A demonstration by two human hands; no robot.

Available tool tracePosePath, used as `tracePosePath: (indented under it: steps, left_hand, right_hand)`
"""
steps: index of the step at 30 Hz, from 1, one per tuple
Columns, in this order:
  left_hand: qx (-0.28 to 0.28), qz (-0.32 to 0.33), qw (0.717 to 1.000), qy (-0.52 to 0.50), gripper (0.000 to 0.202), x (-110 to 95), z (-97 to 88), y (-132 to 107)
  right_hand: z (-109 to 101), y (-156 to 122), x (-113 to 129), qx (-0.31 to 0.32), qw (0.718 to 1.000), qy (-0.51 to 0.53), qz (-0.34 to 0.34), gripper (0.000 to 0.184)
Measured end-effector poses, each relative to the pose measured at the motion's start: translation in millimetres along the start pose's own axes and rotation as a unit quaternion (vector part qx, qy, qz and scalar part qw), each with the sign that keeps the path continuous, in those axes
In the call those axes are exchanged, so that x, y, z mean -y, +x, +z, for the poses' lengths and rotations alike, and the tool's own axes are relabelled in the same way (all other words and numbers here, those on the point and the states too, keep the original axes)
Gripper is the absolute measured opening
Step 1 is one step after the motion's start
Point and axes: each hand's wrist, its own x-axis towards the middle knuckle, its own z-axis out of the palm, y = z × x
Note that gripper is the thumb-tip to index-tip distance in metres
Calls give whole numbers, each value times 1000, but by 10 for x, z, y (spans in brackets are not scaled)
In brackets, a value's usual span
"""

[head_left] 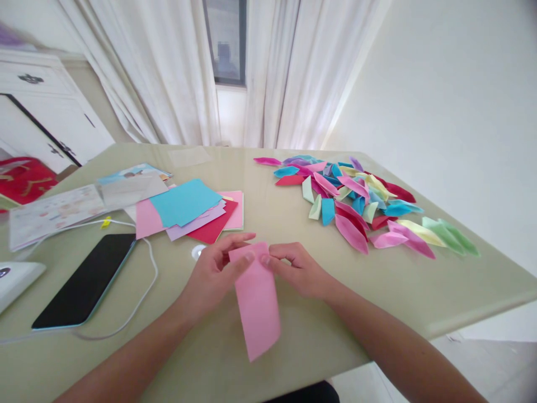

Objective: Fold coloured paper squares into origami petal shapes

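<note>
A pink sheet of paper (258, 308) hangs between my two hands, its lower end towards me and its long right side bowed. My left hand (216, 268) pinches the top left corner, thumb on the front face. At the top right corner my right hand (297, 268) grips the same sheet between thumb and bent fingers. The fingertips behind the paper are hidden. Beyond my left hand lie loose coloured sheets, with a blue sheet (188, 201) on top and a red sheet (216, 223) below. Many folded paper pieces (352, 229) are heaped beyond my right hand.
A black phone (86, 282) and a white cable (154, 268) lie on the table (377, 302) at left, near a white device (19, 282). Printed sheets (59, 212) lie farther back. White curtains (168, 67) hang behind; a wall (453, 112) stands at right.
</note>
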Motion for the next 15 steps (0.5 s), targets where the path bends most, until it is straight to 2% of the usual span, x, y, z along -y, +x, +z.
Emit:
tracePosePath:
  steps: [2, 5, 8, 9, 11, 13, 15]
  left_hand:
    - [16, 10, 999, 37, 33, 10, 49, -27]
    - [12, 26, 998, 50, 21, 40, 114, -60]
    - [-41, 0, 999, -13, 21, 15, 17, -13]
    - [-94, -9, 994, -54, 21, -14, -69, 33]
    - [-249, 16, 955, -158, 15, -84, -297, 162]
    - [-318, 47, 929, -184, 12, -136, -515, 299]
    - [-361, 66, 909, -196, 18, -134, -617, 385]
  right_hand:
    - [21, -5, 23, 31, 999, -15, -18, 52]
    - [34, -11, 53, 49, 998, -20, -27, 52]
    - [-6, -15, 73, 51, 998, -28, -23, 50]
    - [-30, -14, 74, 47, 998, -34, -21, 48]
    - [-89, 0, 63, 30, 998, -52, -12, 39]
    - [-153, 28, 32, -2, 997, -75, 4, 31]
    - [-209, 66, -15, -62, 994, -88, 15, 32]
